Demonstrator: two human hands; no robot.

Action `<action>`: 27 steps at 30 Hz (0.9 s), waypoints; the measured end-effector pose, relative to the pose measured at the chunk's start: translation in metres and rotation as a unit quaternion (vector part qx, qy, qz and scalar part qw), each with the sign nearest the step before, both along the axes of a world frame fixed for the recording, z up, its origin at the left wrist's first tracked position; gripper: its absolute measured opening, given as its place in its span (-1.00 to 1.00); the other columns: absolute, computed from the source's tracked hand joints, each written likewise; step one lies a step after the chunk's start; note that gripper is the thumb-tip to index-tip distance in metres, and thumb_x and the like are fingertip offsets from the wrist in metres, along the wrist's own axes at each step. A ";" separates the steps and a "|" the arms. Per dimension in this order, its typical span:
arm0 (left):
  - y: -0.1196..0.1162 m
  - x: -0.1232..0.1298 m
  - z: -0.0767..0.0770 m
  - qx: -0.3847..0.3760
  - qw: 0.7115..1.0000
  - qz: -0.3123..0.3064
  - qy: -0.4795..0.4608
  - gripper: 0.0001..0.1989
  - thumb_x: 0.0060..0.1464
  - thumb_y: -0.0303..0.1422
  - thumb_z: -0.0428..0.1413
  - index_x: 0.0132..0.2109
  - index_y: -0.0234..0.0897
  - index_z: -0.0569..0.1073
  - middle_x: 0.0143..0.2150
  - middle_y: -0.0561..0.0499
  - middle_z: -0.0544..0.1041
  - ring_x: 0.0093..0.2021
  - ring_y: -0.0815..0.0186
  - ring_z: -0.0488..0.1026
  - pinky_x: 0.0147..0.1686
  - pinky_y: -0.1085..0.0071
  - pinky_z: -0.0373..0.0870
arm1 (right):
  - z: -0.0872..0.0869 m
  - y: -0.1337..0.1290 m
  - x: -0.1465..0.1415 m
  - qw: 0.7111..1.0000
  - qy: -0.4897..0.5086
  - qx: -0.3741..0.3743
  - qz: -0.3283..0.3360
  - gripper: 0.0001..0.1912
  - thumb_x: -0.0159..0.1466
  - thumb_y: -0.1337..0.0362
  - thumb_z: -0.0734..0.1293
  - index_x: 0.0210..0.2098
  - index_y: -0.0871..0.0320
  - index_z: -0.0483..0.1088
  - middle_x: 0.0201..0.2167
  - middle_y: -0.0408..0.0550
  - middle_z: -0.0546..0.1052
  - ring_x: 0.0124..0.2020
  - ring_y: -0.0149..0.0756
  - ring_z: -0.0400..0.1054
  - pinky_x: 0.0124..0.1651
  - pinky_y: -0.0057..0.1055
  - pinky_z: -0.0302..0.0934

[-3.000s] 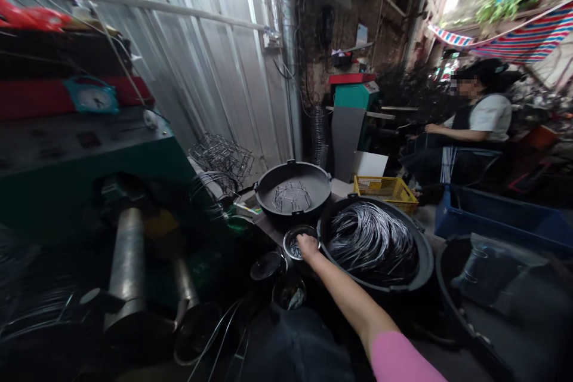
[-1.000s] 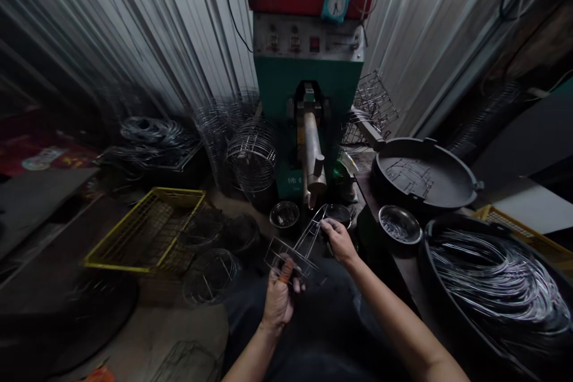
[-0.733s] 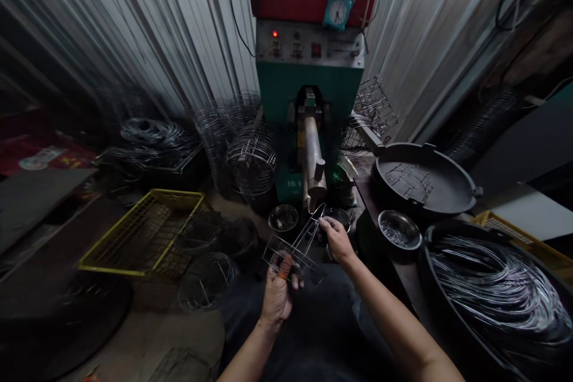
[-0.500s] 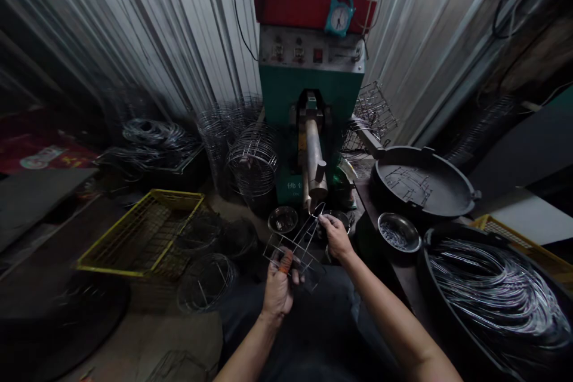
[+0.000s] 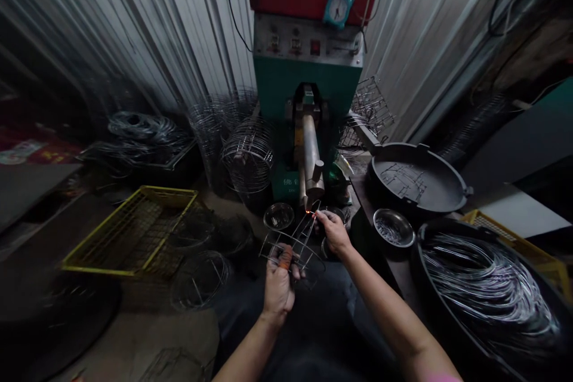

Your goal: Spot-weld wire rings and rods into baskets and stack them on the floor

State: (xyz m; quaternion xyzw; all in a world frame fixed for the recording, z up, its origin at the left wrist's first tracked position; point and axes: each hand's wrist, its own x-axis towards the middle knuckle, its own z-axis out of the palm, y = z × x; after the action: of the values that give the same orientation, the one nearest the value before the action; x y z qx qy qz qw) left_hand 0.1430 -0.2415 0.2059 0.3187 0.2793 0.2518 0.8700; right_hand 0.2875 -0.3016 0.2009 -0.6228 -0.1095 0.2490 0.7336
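A wire frame (image 5: pixel 293 241) of thin metal rods is held in front of the green machine (image 5: pixel 308 71). My left hand (image 5: pixel 280 280) is closed round its lower part, with orange wrapping on one finger. My right hand (image 5: pixel 332 233) pinches something at the frame's upper end, too small to make out, just beside the tip of the machine's metal arm (image 5: pixel 313 155). A small orange glow shows at that tip, where a wire touches it.
Metal bowls (image 5: pixel 278 216) sit near the machine's base. To the right are a black pan (image 5: pixel 418 182), a bowl of small metal pieces (image 5: pixel 394 228) and a tub of wire rings (image 5: pixel 492 292). A yellow basket (image 5: pixel 129 230) and round wire baskets (image 5: pixel 248 155) stand left.
An orange glow has appeared at the machine's tip. The wire frame is tilted a little differently in my hands, and the view has shifted slightly.
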 end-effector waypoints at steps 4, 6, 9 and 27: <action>-0.002 0.002 -0.005 -0.010 1.000 0.006 -0.013 -0.70 -0.18 -0.29 0.21 -0.30 -0.24 0.26 -0.58 0.21 0.36 -0.74 0.60 0.13 -0.64 0.58 0.21 | 0.000 -0.031 -0.011 0.993 -0.072 -0.072 0.064 -0.64 0.01 0.06 0.33 -0.28 0.18 0.41 -0.45 -0.12 0.46 -0.44 -0.41 0.29 -0.34 -0.44 0.17; -0.002 0.002 -0.007 0.000 1.000 0.009 -0.021 -0.71 -0.17 -0.29 0.21 -0.32 -0.24 0.27 -0.58 0.20 0.36 -0.74 0.60 0.13 -0.64 0.58 0.21 | -0.002 -0.050 -0.023 0.980 -0.107 -0.118 0.121 -0.64 0.03 0.10 0.33 -0.23 0.15 0.41 -0.34 -0.08 0.48 -0.32 -0.34 0.32 -0.22 -0.38 0.17; 0.000 0.000 -0.007 0.000 0.999 0.021 -0.029 -0.70 -0.19 -0.28 0.21 -0.32 -0.24 0.27 -0.57 0.21 0.37 -0.73 0.60 0.14 -0.64 0.58 0.21 | -0.008 -0.066 -0.041 0.961 -0.146 -0.163 0.167 -0.74 0.06 0.13 0.31 -0.32 0.14 0.45 -0.35 -0.08 0.49 -0.26 -0.26 0.32 -0.16 -0.33 0.15; 0.019 0.002 -0.004 0.002 0.999 0.034 -0.012 -0.67 -0.24 -0.23 0.24 -0.39 -0.28 0.28 -0.60 0.20 0.36 -0.75 0.61 0.12 -0.68 0.60 0.18 | -0.011 -0.047 -0.055 0.951 -0.242 -0.152 0.122 -0.83 0.12 0.16 0.25 -0.42 0.11 0.40 -0.46 -0.14 0.44 -0.37 -0.33 0.29 -0.26 -0.40 0.16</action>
State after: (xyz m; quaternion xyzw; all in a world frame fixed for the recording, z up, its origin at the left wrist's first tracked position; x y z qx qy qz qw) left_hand 0.1454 -0.2227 0.2024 0.3082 0.2792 0.2854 0.8635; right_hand 0.2329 -0.3485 0.1899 -0.7506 -0.3194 0.1922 0.5456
